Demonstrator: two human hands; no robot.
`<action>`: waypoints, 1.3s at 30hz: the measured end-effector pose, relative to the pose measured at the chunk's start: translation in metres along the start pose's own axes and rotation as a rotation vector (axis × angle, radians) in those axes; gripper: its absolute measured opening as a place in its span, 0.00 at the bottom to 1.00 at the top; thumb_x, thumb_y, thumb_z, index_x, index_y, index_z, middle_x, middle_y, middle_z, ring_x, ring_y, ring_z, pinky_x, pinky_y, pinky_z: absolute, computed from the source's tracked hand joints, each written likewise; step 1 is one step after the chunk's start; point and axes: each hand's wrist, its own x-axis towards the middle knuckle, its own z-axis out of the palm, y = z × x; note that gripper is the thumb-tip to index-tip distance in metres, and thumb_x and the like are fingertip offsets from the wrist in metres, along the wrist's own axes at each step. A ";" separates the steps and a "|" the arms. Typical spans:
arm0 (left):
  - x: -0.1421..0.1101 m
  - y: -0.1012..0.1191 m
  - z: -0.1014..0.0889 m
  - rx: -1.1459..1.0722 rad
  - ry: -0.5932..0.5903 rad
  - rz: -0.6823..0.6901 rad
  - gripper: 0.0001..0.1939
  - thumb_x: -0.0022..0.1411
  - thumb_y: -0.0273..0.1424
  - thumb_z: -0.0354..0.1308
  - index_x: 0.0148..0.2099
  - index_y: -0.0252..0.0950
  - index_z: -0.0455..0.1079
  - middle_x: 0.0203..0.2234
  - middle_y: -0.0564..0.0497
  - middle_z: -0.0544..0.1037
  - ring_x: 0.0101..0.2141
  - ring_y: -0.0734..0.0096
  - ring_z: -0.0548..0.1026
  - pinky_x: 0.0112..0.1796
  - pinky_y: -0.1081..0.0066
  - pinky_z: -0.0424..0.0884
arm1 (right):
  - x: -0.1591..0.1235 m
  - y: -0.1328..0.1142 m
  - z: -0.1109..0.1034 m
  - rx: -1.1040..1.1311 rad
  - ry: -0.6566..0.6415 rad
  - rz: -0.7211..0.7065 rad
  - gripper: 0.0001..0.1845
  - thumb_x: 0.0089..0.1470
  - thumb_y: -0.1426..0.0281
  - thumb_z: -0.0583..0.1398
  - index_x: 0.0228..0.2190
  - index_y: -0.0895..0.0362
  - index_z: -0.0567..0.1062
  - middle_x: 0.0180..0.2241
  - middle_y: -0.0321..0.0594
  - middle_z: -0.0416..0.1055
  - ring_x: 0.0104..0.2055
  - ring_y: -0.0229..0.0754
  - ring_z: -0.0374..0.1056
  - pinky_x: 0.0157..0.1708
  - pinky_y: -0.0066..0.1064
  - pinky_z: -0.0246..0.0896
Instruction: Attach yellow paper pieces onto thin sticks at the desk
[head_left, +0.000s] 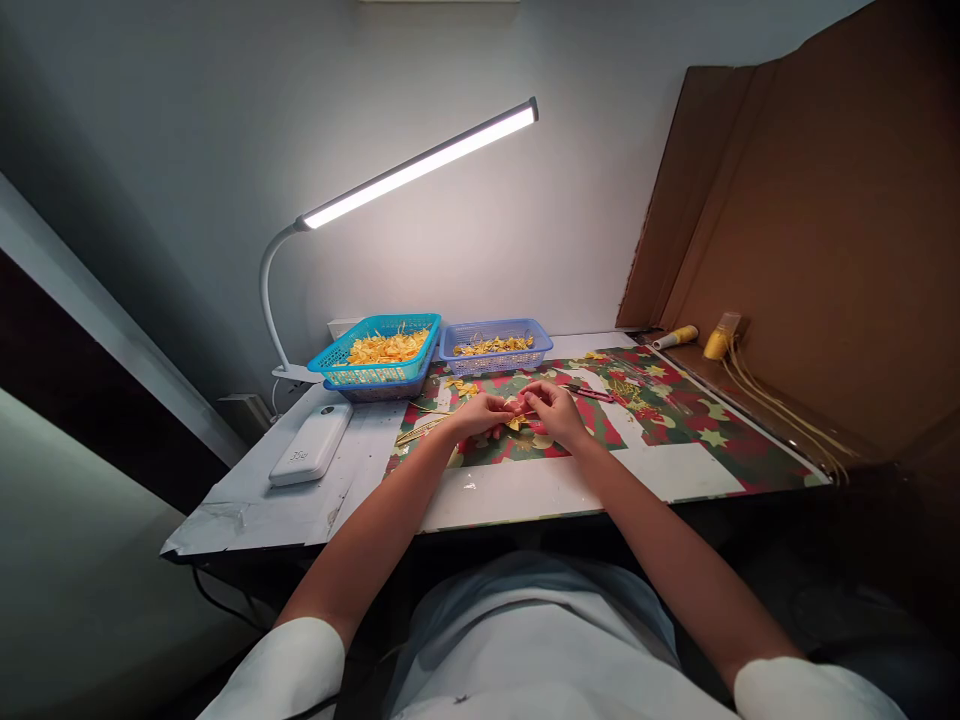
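Note:
Over the middle of the patterned table cover, my left hand and my right hand meet with their fingertips close together. Both hands are closed in a pinch. Whatever sits between the fingertips is too small to make out. A small yellow piece shows just below the fingers; whether it is held or lies on the cover I cannot tell. More yellow pieces lie behind my left hand. Beyond my right hand is a thin dark and pink tool, partly hidden by that hand.
A turquoise basket of yellow pieces and a purple basket stand at the back. Left are a white power bank and a lamp. Thin yellow strands lie right; cardboard walls that side, near yellow spools.

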 end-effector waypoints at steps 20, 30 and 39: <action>-0.012 0.021 0.011 0.118 0.047 0.101 0.19 0.52 0.43 0.60 0.39 0.33 0.76 0.13 0.58 0.62 0.13 0.82 0.57 0.15 0.79 0.52 | 0.002 0.000 0.002 -0.020 0.125 -0.075 0.12 0.47 0.58 0.60 0.29 0.54 0.71 0.24 0.36 0.71 0.27 0.41 0.71 0.30 0.36 0.70; -0.015 0.025 0.013 0.214 0.084 0.070 0.19 0.51 0.45 0.60 0.35 0.33 0.77 0.12 0.56 0.65 0.13 0.80 0.58 0.15 0.77 0.51 | 0.001 0.000 0.001 -0.015 0.155 -0.159 0.11 0.49 0.59 0.59 0.30 0.54 0.71 0.23 0.34 0.69 0.25 0.38 0.68 0.30 0.33 0.67; -0.015 0.026 0.013 0.247 0.100 0.104 0.18 0.52 0.44 0.60 0.33 0.33 0.76 0.13 0.55 0.66 0.14 0.81 0.59 0.16 0.78 0.54 | 0.002 0.009 -0.001 -0.031 0.150 -0.206 0.10 0.52 0.61 0.57 0.32 0.54 0.71 0.24 0.35 0.69 0.28 0.38 0.68 0.33 0.33 0.67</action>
